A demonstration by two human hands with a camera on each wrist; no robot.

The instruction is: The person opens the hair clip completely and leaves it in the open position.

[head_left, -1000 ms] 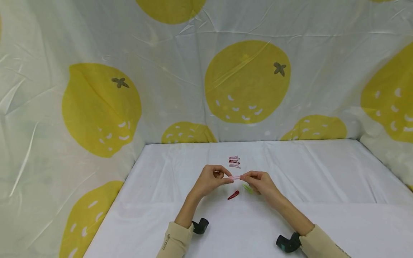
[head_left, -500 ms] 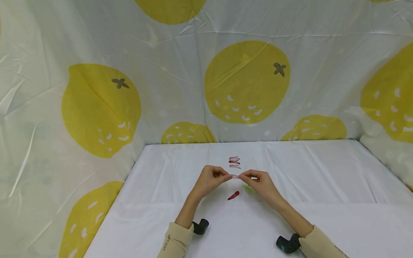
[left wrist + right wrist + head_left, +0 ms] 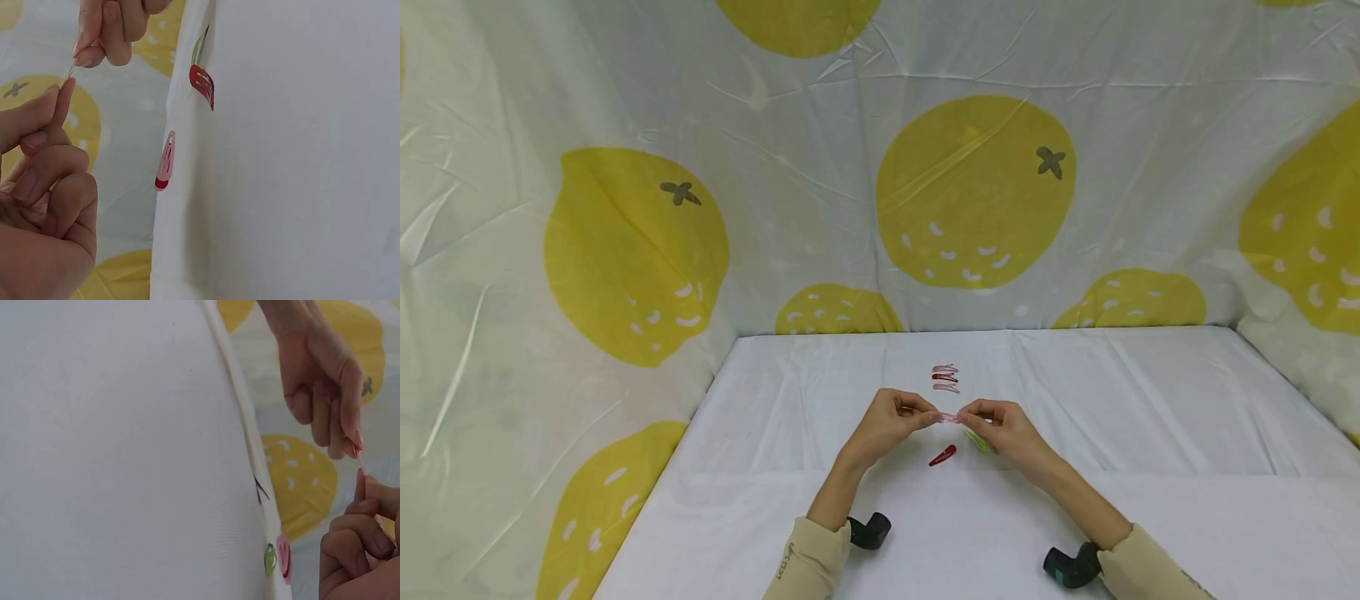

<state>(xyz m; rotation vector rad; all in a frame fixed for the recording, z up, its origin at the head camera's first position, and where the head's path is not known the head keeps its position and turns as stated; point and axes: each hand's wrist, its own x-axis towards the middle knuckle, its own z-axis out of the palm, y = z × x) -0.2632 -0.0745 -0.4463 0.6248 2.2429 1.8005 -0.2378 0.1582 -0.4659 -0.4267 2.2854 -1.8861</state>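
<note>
Counter [image 3: 1225, 500], white and cloth-covered, spreads below a bare left hand [image 3: 883, 423] and bare right hand [image 3: 1011, 429], whose fingers pinch opposite ends of a slender pink hair clip [image 3: 948, 417] in midair (three pink and red hair clips [image 3: 945, 377] lined up beyond), with a red teardrop-shaped clip [image 3: 942, 455] and slim green clip [image 3: 976, 441] lying nearer.

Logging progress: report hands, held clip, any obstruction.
Left fingers and right fingers pinch the pink clip, one end each. Pink clip held above the white cloth. Nothing seen blocking; red clip and green clip lie on the cloth.
</note>
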